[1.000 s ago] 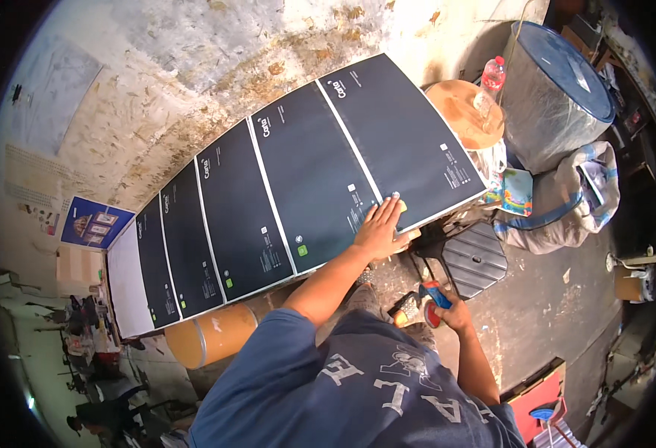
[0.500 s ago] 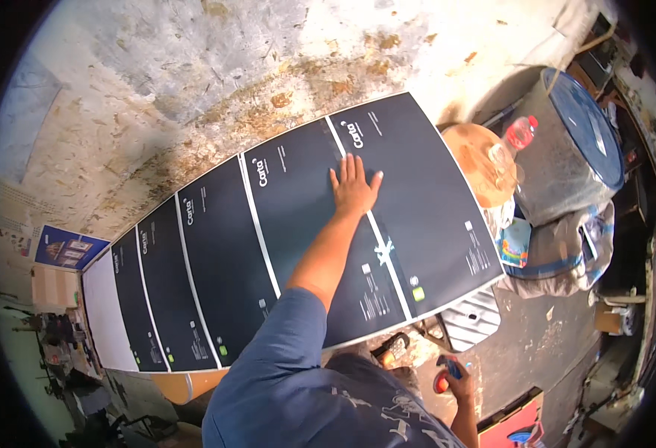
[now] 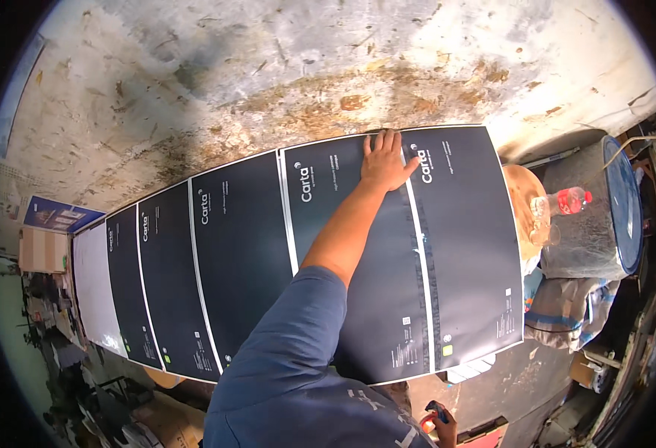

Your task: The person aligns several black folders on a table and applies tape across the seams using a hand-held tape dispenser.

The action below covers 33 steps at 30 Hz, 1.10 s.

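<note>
My left hand [image 3: 386, 166] lies flat with fingers spread near the far edge of a large black-faced panel [image 3: 471, 239], its thumb by a white seam line [image 3: 427, 306]. Darker, tape-like bands run along both sides of that line, with a small shiny patch partway down. Low in the picture, beyond the near edge, my right hand [image 3: 445, 429] is closed around a small dark tool [image 3: 438, 410] with a red round part. Its exact kind is hard to make out.
A stained wall [image 3: 268, 82] rises along the panel's far side. Off its right end are a round wooden stool top [image 3: 521, 196], a red-labelled clear bottle [image 3: 571, 200] and a blue-lidded drum [image 3: 627, 205]. Cartons [image 3: 42, 250] and a blue picture board [image 3: 63, 216] stand left.
My left hand has slid across the panel toward its far edge, near the same seam. The raised, pale bluish patch on the seam looks smaller and flatter. The view has shifted.
</note>
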Available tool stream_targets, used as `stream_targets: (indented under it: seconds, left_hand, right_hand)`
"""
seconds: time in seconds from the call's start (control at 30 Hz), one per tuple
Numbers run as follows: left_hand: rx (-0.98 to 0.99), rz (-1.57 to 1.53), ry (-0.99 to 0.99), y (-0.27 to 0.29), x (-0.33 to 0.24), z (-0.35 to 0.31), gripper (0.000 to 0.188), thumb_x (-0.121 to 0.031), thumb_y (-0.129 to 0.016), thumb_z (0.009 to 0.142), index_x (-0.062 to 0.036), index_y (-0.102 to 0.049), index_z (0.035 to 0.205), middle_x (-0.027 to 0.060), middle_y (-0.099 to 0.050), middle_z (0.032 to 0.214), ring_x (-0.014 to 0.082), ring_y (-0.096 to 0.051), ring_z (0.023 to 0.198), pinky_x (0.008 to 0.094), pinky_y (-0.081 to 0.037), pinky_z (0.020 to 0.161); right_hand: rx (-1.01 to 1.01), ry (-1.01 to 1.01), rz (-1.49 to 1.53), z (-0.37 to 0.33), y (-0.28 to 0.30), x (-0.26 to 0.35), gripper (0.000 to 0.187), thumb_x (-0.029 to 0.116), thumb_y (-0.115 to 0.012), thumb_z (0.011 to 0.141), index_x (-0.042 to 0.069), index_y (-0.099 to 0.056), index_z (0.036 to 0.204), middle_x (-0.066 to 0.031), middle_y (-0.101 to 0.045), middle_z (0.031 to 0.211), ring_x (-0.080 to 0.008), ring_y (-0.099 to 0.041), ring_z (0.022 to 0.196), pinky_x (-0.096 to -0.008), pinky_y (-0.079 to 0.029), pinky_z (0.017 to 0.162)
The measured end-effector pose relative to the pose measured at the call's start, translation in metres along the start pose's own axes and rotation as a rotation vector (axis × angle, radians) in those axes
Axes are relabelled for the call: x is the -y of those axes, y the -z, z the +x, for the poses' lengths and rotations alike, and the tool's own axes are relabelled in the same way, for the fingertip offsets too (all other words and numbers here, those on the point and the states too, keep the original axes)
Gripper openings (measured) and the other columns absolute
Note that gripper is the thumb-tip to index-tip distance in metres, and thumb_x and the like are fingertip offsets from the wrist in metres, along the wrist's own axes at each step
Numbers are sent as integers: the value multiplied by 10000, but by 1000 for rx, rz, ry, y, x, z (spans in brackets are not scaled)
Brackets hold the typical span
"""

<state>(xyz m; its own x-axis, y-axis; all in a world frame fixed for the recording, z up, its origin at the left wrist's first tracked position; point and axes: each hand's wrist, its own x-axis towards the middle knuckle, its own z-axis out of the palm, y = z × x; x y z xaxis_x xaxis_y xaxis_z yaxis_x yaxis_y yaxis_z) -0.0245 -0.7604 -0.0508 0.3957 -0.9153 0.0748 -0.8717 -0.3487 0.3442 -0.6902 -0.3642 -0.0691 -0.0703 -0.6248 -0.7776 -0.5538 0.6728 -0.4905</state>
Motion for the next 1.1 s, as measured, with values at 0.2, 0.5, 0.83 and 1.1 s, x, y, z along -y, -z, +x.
stream_targets:
  seconds: [0.2, 0.5, 0.83, 1.1]
  left_hand:
    - [-388, -370, -306, 35, 31, -56, 684, -356, -683, 924, 22, -446, 1443, 217, -488, 1467, 401, -422, 1394, 526, -320, 1134]
    - [-410, 123, 342, 152, 185, -468, 561, -268, -639, 969, 77, -501, 1390, 282, -514, 1430, 461, -445, 1364, 507, -338, 1159]
    - [-19, 129, 171, 156, 158, -581, 793, -486, -671, 912, 4, -427, 1485, 233, -361, 1578, 422, -291, 1479, 551, -243, 1184]
    - [279, 56, -308, 133, 119, -595, 776, -562, -673, 871, -127, -476, 1483, 148, -361, 1601, 327, -286, 1502, 593, -223, 1176]
  right_hand:
    - [-89, 81, -145, 20, 9, -15, 433, 142, -792, 805, 5, -706, 1207, -2, -663, 816, -71, -572, 730, -265, -490, 644]
    - [-503, 384, -328, -39, 10, 78, 829, 239, -788, 838, -20, -372, 1507, -266, -571, 1364, -312, -589, 1231, -402, -458, 1033]
    - [-602, 1398, -704, 12, -148, 291, 601, 89, -696, 854, 125, -518, 1427, -131, -624, 1171, -337, -582, 1123, -461, -441, 986]
    - [-534, 1404, -507, -41, -230, 263, 578, 166, -741, 813, 145, -569, 1365, -177, -549, 1318, -379, -537, 1193, -507, -416, 1010]
